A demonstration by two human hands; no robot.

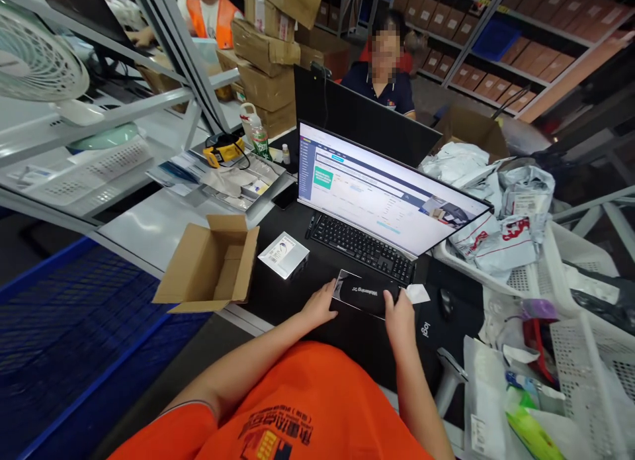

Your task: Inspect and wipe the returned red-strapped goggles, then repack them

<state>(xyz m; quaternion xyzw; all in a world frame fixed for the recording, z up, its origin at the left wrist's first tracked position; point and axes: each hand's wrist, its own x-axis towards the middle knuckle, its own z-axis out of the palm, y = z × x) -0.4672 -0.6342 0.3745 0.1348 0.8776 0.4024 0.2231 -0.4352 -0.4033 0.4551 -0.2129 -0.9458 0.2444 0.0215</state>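
Observation:
A flat black case with white lettering (364, 293) lies between my two hands in front of the keyboard; a thin pale edge shows around it. My left hand (320, 306) grips its left end. At the right end my right hand (399, 311) holds it with the thumb on top, and a white slip of paper (418, 293) sticks out beside that hand. A silver-white box with a label (284, 255) rests on the black desk mat, left of the keyboard (361, 246). Farther left stands an open cardboard box (211, 265) with its flaps up.
A monitor (381, 188) stands behind the keyboard. To the right are a mouse (445, 302), a handheld scanner (450, 380) and white baskets (585, 361) with silver bags (506, 228). A blue crate (99, 321) sits low left. A person (380, 83) is behind the monitors.

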